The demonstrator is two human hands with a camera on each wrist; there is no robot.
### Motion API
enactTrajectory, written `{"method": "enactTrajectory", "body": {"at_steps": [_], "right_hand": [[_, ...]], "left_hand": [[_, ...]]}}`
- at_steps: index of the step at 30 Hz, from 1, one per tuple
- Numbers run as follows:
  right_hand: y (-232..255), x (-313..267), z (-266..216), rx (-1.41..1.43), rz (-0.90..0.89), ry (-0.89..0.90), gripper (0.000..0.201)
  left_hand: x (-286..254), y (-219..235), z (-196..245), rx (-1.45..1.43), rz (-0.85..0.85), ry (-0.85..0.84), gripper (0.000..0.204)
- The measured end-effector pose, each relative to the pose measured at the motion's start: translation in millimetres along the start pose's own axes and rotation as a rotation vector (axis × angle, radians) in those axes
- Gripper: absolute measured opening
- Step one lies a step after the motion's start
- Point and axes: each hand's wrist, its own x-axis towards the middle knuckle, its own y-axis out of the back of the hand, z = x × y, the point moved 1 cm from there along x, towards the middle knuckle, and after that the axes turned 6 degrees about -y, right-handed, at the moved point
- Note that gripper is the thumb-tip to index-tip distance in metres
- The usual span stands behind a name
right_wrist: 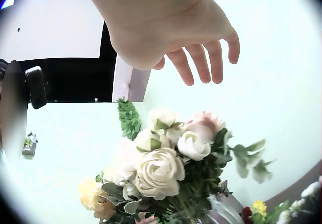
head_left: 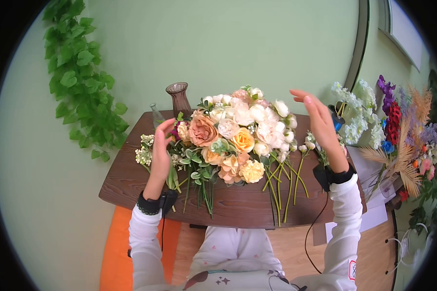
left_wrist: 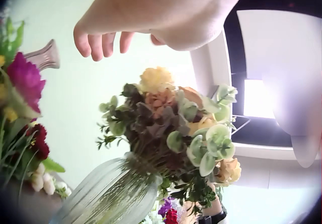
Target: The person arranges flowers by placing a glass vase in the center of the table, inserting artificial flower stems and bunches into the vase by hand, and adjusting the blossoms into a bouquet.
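A full bouquet of artificial flowers (head_left: 230, 133), white, peach and yellow, stands over the middle of the wooden table (head_left: 228, 208). In the left wrist view, its stems go down into a ribbed clear glass vase (left_wrist: 113, 191), mostly hidden from above. My left hand (head_left: 161, 157) is raised at the bouquet's left side, fingers loosely bent and holding nothing. Out to the right, my right hand (head_left: 320, 121) is lifted with fingers extended, apart from the white blooms (right_wrist: 160, 171). Both palms face inward toward the flowers.
Loose green stems with white buds (head_left: 296, 179) lie right of the bouquet. A brown glass vase (head_left: 178, 99) and a small clear bottle (head_left: 156, 115) stand behind. White sprigs (head_left: 144, 155) lie at left. More artificial flowers (head_left: 398, 126) crowd the far right; ivy (head_left: 82, 82) hangs left.
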Motion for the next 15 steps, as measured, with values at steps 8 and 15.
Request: {"method": "enactTrajectory", "body": {"at_steps": [8,15], "right_hand": [[62.5,-50.1,96.1,0.067,0.131,-0.378,0.036],[67.4,-95.7,155.8,0.030,0.033,-0.583,0.023]], "left_hand": [[-36.8,-1.6,-56.5,0.278,-0.423,0.312,0.041],[-51.6,-47.3,-71.9,0.521,-0.937,0.053,0.057]]}}
